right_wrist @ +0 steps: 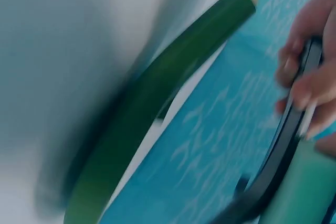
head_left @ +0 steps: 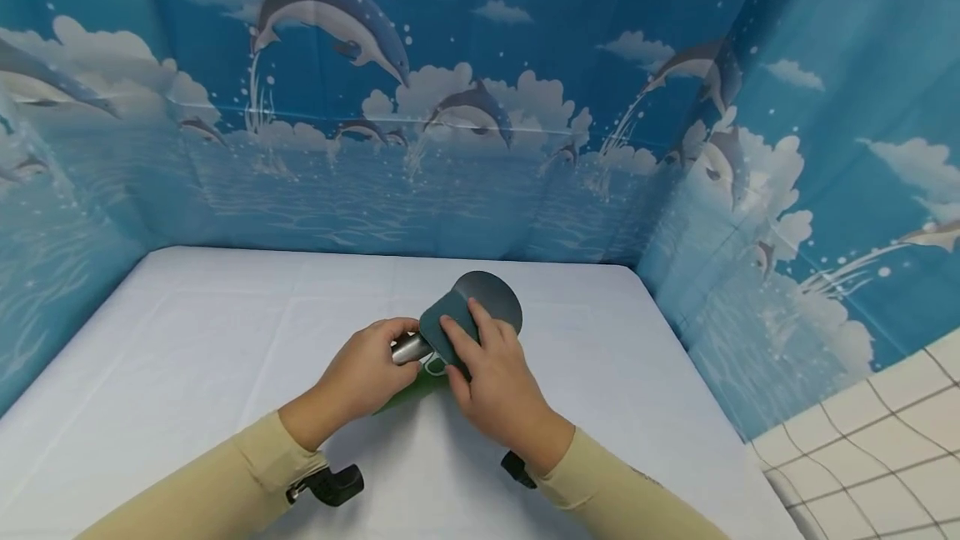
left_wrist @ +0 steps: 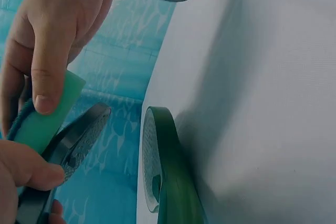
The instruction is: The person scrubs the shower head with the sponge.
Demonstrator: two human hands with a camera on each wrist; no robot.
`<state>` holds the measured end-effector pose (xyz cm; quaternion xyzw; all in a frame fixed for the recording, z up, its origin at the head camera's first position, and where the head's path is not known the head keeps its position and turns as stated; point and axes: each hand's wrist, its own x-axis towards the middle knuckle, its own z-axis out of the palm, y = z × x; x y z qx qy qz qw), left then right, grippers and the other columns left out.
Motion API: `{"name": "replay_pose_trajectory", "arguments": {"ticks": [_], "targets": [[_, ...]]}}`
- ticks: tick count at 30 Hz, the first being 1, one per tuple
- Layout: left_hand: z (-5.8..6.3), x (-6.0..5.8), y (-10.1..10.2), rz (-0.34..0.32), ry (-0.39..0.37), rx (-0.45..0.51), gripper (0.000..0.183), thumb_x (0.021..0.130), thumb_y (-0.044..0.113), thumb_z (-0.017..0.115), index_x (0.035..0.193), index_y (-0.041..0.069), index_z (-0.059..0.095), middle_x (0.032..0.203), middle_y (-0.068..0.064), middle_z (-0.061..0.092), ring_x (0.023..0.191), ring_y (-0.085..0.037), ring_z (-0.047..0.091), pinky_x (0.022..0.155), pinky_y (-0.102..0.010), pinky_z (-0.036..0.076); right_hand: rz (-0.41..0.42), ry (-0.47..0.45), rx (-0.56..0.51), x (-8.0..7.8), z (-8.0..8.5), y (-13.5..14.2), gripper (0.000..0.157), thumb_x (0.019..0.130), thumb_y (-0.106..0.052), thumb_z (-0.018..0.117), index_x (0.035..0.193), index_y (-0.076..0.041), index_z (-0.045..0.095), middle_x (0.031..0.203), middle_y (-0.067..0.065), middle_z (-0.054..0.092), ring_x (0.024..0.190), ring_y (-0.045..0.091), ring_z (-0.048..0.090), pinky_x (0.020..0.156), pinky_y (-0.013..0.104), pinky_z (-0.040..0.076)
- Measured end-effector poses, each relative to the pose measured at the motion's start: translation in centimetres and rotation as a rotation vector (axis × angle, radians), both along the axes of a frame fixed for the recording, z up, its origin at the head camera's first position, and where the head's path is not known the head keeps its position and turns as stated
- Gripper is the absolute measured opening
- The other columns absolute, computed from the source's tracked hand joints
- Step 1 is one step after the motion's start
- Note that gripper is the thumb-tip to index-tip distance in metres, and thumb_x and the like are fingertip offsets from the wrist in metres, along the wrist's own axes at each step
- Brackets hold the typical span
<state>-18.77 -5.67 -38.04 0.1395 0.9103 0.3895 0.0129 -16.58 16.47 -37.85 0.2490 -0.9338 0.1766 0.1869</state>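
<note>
A grey handheld shower head with a silver handle is held above the table. My left hand grips it by the handle. In the left wrist view its perforated face points down and away. My right hand pinches a sponge, dark teal on top with lighter green foam beneath. That sponge lies against the back of the shower head, partly covering it. Below both hands a green shower head rests on the table; in the head view the hands hide most of it.
A white cloth covers the table. Around its back and sides hangs a blue curtain printed with dolphins. White tiles show at the lower right. A dark wrist camera juts out beneath the left sleeve.
</note>
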Motion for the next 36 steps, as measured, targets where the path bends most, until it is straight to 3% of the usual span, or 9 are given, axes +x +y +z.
{"name": "replay_pose_trajectory", "arguments": {"ticks": [7, 12, 14, 20, 22, 26, 28, 34, 36], "targets": [[0.2, 0.1, -0.1, 0.007, -0.043, -0.019, 0.047, 0.092, 0.016, 0.077, 0.138, 0.013, 0.067, 0.115, -0.006, 0.068, 0.086, -0.017, 0.058, 0.072, -0.035, 0.048, -0.260, -0.098, -0.098, -2.7, 0.2, 2.0, 0.057, 0.105, -0.020, 0.065, 0.159, -0.013, 0.048, 0.164, 0.028, 0.036, 0.134, 0.052, 0.047, 0.107, 0.063, 0.045], [0.3, 0.1, -0.1, -0.008, -0.021, -0.042, 0.044, 0.093, 0.015, 0.077, 0.136, 0.013, 0.068, 0.117, -0.007, 0.068, 0.087, -0.016, 0.060, 0.072, -0.035, 0.050, -0.078, -0.080, -0.065, -1.3, 0.3, 0.9, 0.058, 0.103, -0.023, 0.067, 0.157, -0.012, 0.050, 0.165, 0.029, 0.034, 0.134, 0.051, 0.048, 0.106, 0.064, 0.046], [0.4, 0.1, -0.1, -0.012, -0.011, -0.048, 0.044, 0.093, 0.016, 0.077, 0.136, 0.012, 0.068, 0.116, -0.007, 0.068, 0.086, -0.016, 0.060, 0.072, -0.035, 0.050, -0.046, -0.059, -0.056, -1.1, 0.5, 0.7, 0.057, 0.103, -0.023, 0.067, 0.157, -0.013, 0.051, 0.165, 0.029, 0.035, 0.134, 0.050, 0.049, 0.106, 0.064, 0.046], [0.6, 0.4, -0.2, -0.004, -0.032, -0.070, 0.036, 0.093, 0.016, 0.078, 0.128, 0.013, 0.071, 0.107, -0.003, 0.067, 0.082, -0.017, 0.056, 0.070, -0.035, 0.046, -0.259, -0.090, -0.092, -3.0, 0.6, 2.3, 0.058, 0.106, -0.023, 0.064, 0.159, -0.012, 0.047, 0.165, 0.029, 0.034, 0.136, 0.053, 0.046, 0.109, 0.064, 0.044], [0.6, 0.4, -0.3, -0.003, -0.035, -0.075, 0.034, 0.093, 0.016, 0.078, 0.126, 0.013, 0.071, 0.106, -0.003, 0.067, 0.082, -0.017, 0.056, 0.070, -0.035, 0.047, -0.246, -0.105, -0.094, -2.9, 0.5, 2.4, 0.058, 0.105, -0.024, 0.064, 0.160, -0.012, 0.046, 0.165, 0.030, 0.033, 0.136, 0.054, 0.045, 0.109, 0.065, 0.044], [0.6, 0.4, -0.3, -0.005, -0.022, -0.073, 0.033, 0.093, 0.017, 0.079, 0.125, 0.011, 0.070, 0.106, -0.003, 0.067, 0.082, -0.015, 0.059, 0.072, -0.035, 0.049, -0.110, -0.069, -0.078, -1.6, 0.7, 1.4, 0.059, 0.103, -0.023, 0.067, 0.158, -0.012, 0.049, 0.166, 0.030, 0.032, 0.135, 0.053, 0.046, 0.107, 0.065, 0.046], [0.6, 0.3, -0.3, -0.006, -0.019, -0.070, 0.034, 0.094, 0.018, 0.079, 0.125, 0.010, 0.069, 0.106, -0.003, 0.067, 0.083, -0.015, 0.059, 0.072, -0.035, 0.050, -0.092, -0.059, -0.075, -1.4, 0.8, 1.2, 0.058, 0.104, -0.023, 0.067, 0.159, -0.014, 0.049, 0.167, 0.027, 0.033, 0.136, 0.051, 0.046, 0.106, 0.064, 0.047], [0.5, 0.5, -0.5, -0.006, -0.032, -0.031, 0.027, 0.092, 0.017, 0.081, 0.116, 0.011, 0.070, 0.099, 0.000, 0.066, 0.080, -0.016, 0.056, 0.069, -0.034, 0.047, -0.264, -0.140, -0.127, -3.5, 1.0, 3.1, 0.059, 0.106, -0.025, 0.062, 0.161, -0.014, 0.045, 0.167, 0.027, 0.032, 0.137, 0.053, 0.044, 0.110, 0.063, 0.044], [0.5, 0.5, -0.6, -0.007, -0.034, -0.023, 0.026, 0.092, 0.017, 0.082, 0.114, 0.012, 0.070, 0.096, 0.001, 0.066, 0.078, -0.016, 0.056, 0.068, -0.034, 0.047, -0.275, -0.131, -0.132, -3.3, 0.9, 3.1, 0.060, 0.106, -0.026, 0.063, 0.161, -0.012, 0.045, 0.167, 0.028, 0.032, 0.136, 0.053, 0.045, 0.108, 0.064, 0.044]]}}
